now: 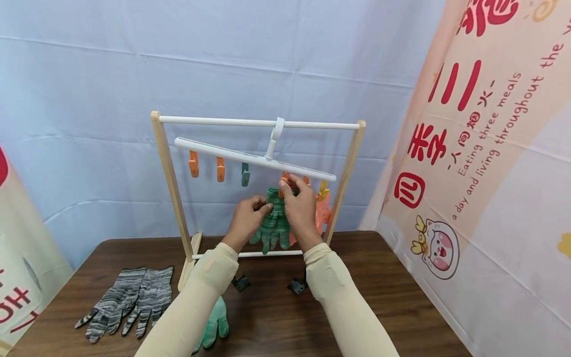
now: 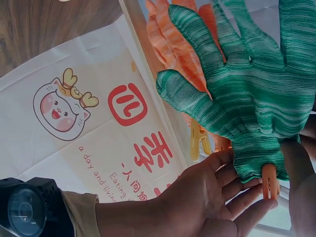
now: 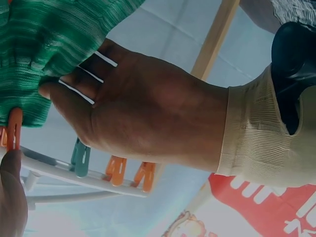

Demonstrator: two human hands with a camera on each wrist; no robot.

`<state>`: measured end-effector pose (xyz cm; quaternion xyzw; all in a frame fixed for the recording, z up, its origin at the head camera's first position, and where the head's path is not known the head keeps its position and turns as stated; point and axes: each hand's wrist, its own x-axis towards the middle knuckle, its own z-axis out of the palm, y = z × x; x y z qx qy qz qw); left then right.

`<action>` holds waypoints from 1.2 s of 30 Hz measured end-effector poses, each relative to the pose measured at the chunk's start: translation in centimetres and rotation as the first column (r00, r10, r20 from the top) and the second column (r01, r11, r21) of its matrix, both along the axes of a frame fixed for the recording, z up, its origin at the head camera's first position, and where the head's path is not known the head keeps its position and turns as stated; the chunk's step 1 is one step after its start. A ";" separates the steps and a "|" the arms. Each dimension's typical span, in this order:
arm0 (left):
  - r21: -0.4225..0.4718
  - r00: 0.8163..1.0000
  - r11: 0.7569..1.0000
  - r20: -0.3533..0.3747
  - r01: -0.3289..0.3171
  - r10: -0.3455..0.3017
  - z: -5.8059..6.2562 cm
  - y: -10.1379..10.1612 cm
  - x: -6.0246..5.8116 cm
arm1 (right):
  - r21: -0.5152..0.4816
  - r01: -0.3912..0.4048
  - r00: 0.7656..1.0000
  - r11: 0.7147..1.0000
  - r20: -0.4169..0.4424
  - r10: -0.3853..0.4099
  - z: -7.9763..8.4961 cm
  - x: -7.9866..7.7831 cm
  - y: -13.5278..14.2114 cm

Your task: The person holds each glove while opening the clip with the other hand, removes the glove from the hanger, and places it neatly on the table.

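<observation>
A green striped knitted glove [image 1: 274, 230] hangs fingers-down beneath the white hanger [image 1: 223, 151]. My left hand [image 1: 247, 219] pinches the side of its cuff between thumb and fingers. An orange clip [image 2: 269, 181] sits over the cuff edge, and my right hand [image 1: 301, 206] pinches that clip. The right wrist view shows my left hand [image 3: 143, 98] at the cuff, with my right thumb [image 3: 12, 190] on the clip. Behind my right hand hangs an orange-pink glove [image 1: 322, 213], with a yellow clip [image 1: 323, 190] at its top.
The tilted hanger hooks over the top bar of a wood-and-white rack [image 1: 214, 120]. Two orange clips [image 1: 220, 169] and a teal clip [image 1: 245, 175] dangle on its left side. Grey striped gloves [image 1: 134, 297] and a light green glove [image 1: 216, 322] lie on the table [image 1: 267, 317].
</observation>
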<state>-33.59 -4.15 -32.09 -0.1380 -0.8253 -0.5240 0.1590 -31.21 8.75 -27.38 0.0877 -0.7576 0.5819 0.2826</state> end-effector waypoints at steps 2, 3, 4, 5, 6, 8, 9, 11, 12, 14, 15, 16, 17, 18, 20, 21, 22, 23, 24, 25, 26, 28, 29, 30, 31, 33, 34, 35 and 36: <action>0.003 1.000 1.000 -0.007 0.000 0.000 0.0 0.0 0.1 | -0.010 0.004 1.000 1.000 0.002 -0.004 -0.1 0.0 0.0; 0.010 1.000 1.000 -0.007 0.003 -0.003 0.0 0.0 0.2 | -0.017 0.006 1.000 1.000 -0.001 -0.006 -0.1 0.0 0.0; 0.020 1.000 1.000 -0.008 0.006 -0.006 -0.1 0.0 0.2 | -0.026 0.007 1.000 1.000 -0.003 -0.007 -0.1 0.0 0.0; 0.027 1.000 1.000 -0.006 0.009 -0.009 -0.1 0.0 0.3 | -0.031 0.012 1.000 0.999 -0.009 -0.012 -0.2 -0.1 0.0; 0.032 1.000 0.999 -0.003 0.012 -0.012 -0.2 -0.1 0.4 | -0.038 0.016 1.000 0.999 -0.015 -0.016 -0.2 -0.1 0.0; 0.043 1.000 0.999 0.007 0.019 -0.020 -0.3 -0.1 0.5 | -0.050 0.024 0.999 0.998 -0.029 -0.025 -0.4 -0.2 0.0; 0.046 1.000 0.999 0.012 0.024 -0.024 -0.3 -0.2 0.5 | -0.055 0.027 0.999 0.998 -0.038 -0.029 -0.4 -0.3 0.0; 0.043 0.999 0.999 0.019 0.029 -0.030 -0.4 -0.3 0.7 | -0.060 0.034 0.998 0.998 -0.050 -0.037 -0.5 -0.4 0.1; 0.040 0.999 0.999 0.018 0.032 -0.033 -0.5 -0.4 0.7 | -0.064 0.033 0.998 0.997 -0.051 -0.036 -0.6 -0.4 0.1; 0.038 0.999 0.999 0.017 0.038 -0.038 -0.5 -0.5 0.9 | -0.067 0.038 0.998 0.997 -0.047 -0.041 -0.6 -0.4 0.1; 0.035 0.999 0.999 0.014 0.037 -0.038 -0.5 -0.5 1.0 | -0.069 0.040 0.998 0.997 -0.040 -0.043 -0.5 -0.4 0.1; 0.033 0.999 0.999 0.012 0.037 -0.038 -0.5 -0.5 1.0 | -0.073 0.041 0.998 0.996 -0.034 -0.044 -0.5 -0.3 0.1; 0.032 0.999 0.999 0.006 0.037 -0.037 -0.5 -0.5 1.1 | -0.079 0.043 0.999 0.996 -0.028 -0.045 -0.4 -0.3 0.1; 0.030 0.999 0.999 0.001 0.036 -0.036 -0.5 -0.6 1.1 | -0.082 0.045 0.999 0.996 -0.021 -0.047 -0.4 -0.3 0.0; 0.027 1.000 0.999 -0.008 0.029 -0.029 -0.5 -0.6 1.2 | -0.093 0.051 0.999 0.994 -0.011 -0.052 -0.2 -0.2 0.0; 0.025 1.000 0.999 -0.013 0.027 -0.027 -0.5 -0.6 1.3 | -0.100 0.051 0.999 0.994 -0.009 -0.052 -0.2 -0.2 0.0; 0.026 1.000 0.999 -0.014 0.025 -0.025 -0.6 -0.7 1.3 | -0.105 0.055 0.998 0.993 -0.007 -0.056 -0.1 -0.1 0.0; 0.027 1.000 0.999 -0.016 0.025 -0.025 -0.6 -0.7 1.3 | -0.110 0.058 0.998 0.992 -0.007 -0.059 -0.1 -0.1 0.0; 0.031 1.000 0.999 -0.013 0.025 -0.024 -0.7 -0.7 1.4 | -0.113 0.063 0.998 0.992 -0.008 -0.064 -0.1 -0.1 0.0; 0.035 1.000 0.999 -0.012 0.026 -0.026 -0.8 -0.8 1.5 | -0.118 0.066 0.998 0.991 -0.011 -0.068 -0.2 -0.1 0.0; 0.041 1.000 0.999 -0.007 0.029 -0.029 -0.9 -0.8 1.5 | -0.122 0.070 0.997 0.990 -0.014 -0.072 -0.2 -0.1 0.0; 0.060 0.999 0.998 0.005 0.032 -0.032 -1.1 -1.0 1.7 | -0.127 0.078 0.996 0.989 -0.022 -0.081 -0.2 -0.2 0.0; 0.070 0.999 0.997 0.009 0.032 -0.033 -1.3 -1.1 1.7 | -0.130 0.077 0.996 0.988 -0.024 -0.081 -0.2 -0.2 0.0; 0.077 0.999 0.997 0.013 0.031 -0.032 -1.4 -1.2 1.8 | -0.132 0.079 0.996 0.988 -0.026 -0.083 -0.2 -0.2 0.0; 0.085 0.999 0.996 0.019 0.029 -0.031 -1.5 -1.3 1.9 | -0.130 0.082 0.996 0.988 -0.027 -0.086 -0.2 -0.2 0.0; 0.099 0.999 0.995 0.028 0.027 -0.030 -1.9 -1.5 2.0 | -0.130 0.089 0.995 0.987 -0.029 -0.094 -0.1 -0.2 0.0; 0.109 0.999 0.994 0.036 0.025 -0.029 -2.0 -1.6 2.0 | -0.129 0.094 0.995 0.987 -0.029 -0.099 -0.1 -0.2 0.0; 0.117 0.999 0.993 0.044 0.024 -0.029 -2.1 -1.7 2.0 | -0.130 0.095 0.995 0.987 -0.029 -0.100 0.0 -0.1 0.0; 0.125 0.998 0.992 0.051 0.021 -0.027 -2.3 -1.8 2.0 | -0.131 0.097 0.994 0.987 -0.031 -0.101 0.1 -0.1 0.0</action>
